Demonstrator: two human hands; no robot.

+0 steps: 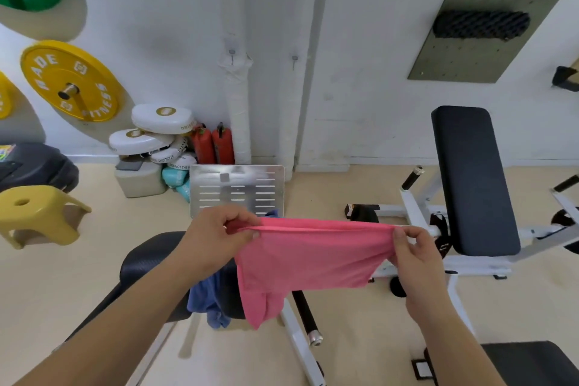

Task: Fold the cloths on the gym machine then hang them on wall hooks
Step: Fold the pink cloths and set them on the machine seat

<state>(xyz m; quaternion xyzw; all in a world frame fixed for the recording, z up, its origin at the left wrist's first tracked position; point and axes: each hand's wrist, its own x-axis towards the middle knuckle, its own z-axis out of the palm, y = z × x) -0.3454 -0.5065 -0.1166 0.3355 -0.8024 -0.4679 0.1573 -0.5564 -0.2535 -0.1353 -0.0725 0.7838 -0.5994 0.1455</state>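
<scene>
Pink knit cloth (307, 257) held up in the air, top hem stretched taut between both hands, lower part hanging with one corner drooping down. Left hand (216, 235) pinches the left hem corner, fingers curled. Right hand (413, 247) pinches the right corner between thumb and fingertips.

Below the left hand: crumpled blue cloth (206, 298) draped over the black padded bench (144, 260) of the gym machine.

Beyond the hands, high on the white wall: two small metal wall hooks (232, 55), both bare.

Far left of the left hand: beige lidded box (141, 182) on the floor, contents hidden; white boxing pads (163, 119) stacked on top.
</scene>
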